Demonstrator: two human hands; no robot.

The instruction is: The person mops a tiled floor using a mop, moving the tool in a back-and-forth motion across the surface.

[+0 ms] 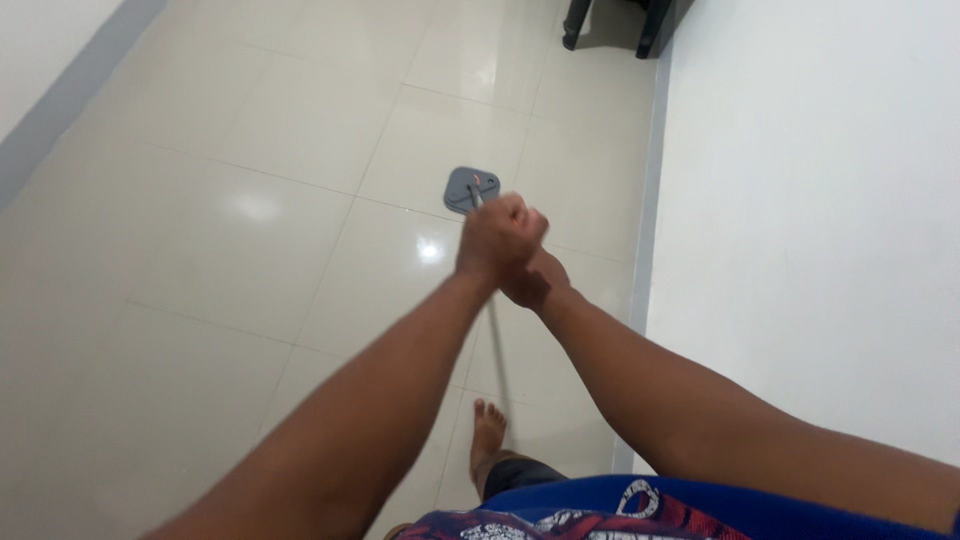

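We hold a mop handle [493, 330] in both fists, arms stretched out ahead of us over a pale tiled floor [250, 200]. Our left hand [497, 237] is closed tight around the upper part of the handle, knuckles up, and it sits on top. Our right hand [532, 280] is just beneath and slightly nearer, touching the left; it looks curled around the same handle, though the left hand hides most of its fingers.

The thin metal handle runs from below our fists, down toward our bare foot [487, 432], and also shows briefly above them, where it meets the mop head [468, 189]. That grey, flat, rounded-square head lies on the floor just beyond our hands, far from us.

A white wall [810, 200] stands along the right, with a grey skirting strip [650, 200] at its base. At the far end, near the wall, stand the dark legs of some furniture [620, 25]. Our blue patterned shirt [620, 510] fills the near edge.
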